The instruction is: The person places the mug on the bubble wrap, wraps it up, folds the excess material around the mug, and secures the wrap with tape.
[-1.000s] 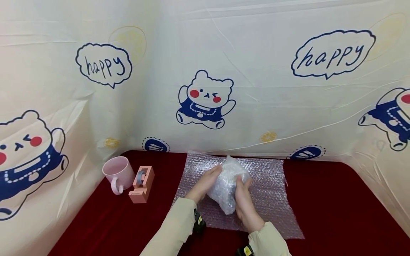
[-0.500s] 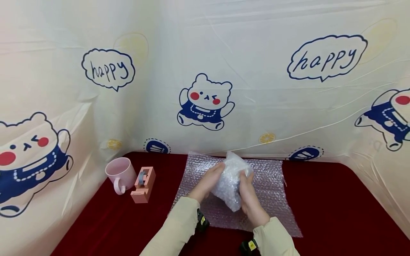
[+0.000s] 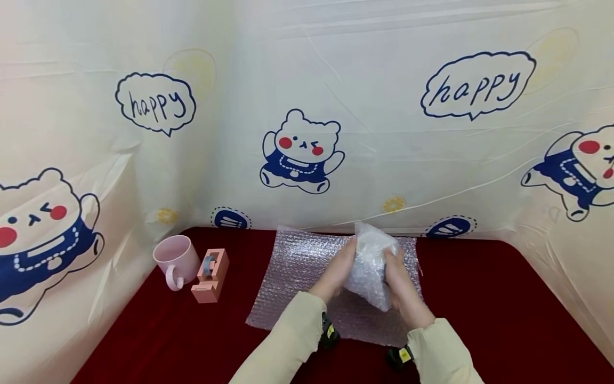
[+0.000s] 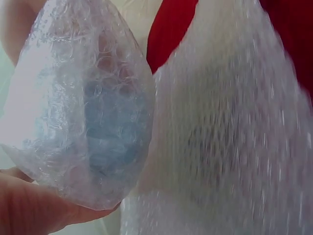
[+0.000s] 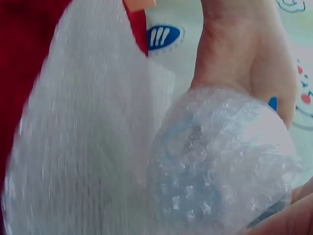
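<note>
Two hands (image 3: 339, 266) (image 3: 402, 280) hold one wrapped bundle (image 3: 370, 261) — over one sheet (image 3: 297, 277) (bubble wrap).

From the head view we are facing twelve o'clock and downward; through both wrist views we are looking closely at the same bubble-wrapped bundle (image 3: 369, 261).

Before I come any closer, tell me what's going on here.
A person is holding a bubble-wrapped bundle between their left hand and right hand. Something bluish shows through the wrap, but I can't tell what it is. Below the bundle, a bubble-wrap sheet lies spread on the dark red cloth. Off to the person's left stand a pink mug and, beside it, a pink tape dispenser, neither in hand.
</note>
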Available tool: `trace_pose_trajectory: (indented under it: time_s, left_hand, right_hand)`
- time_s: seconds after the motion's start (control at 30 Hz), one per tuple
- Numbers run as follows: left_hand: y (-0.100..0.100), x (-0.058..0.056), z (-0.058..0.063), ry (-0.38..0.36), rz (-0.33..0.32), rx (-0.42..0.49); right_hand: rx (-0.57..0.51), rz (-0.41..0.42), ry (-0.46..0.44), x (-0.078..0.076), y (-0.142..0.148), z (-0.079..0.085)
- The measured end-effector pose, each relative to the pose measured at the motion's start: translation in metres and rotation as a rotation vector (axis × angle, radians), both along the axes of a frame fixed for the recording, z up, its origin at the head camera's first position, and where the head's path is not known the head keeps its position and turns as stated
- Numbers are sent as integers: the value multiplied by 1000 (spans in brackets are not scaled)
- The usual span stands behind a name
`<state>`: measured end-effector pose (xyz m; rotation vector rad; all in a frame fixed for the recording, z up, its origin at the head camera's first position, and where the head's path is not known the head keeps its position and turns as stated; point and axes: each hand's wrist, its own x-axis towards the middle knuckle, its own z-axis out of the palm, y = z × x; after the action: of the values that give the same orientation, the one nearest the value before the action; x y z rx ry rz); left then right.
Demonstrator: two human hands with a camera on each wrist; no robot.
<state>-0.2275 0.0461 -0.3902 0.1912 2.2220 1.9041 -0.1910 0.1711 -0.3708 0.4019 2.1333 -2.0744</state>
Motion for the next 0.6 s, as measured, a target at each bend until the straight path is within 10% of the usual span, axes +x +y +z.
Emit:
trace_pose_trajectory:
  time_s: [0.6]
  left_hand:
    - [91,9,-14,-47,-78,222]
  right_hand:
    - [67,32,-80,-5,109,-6]
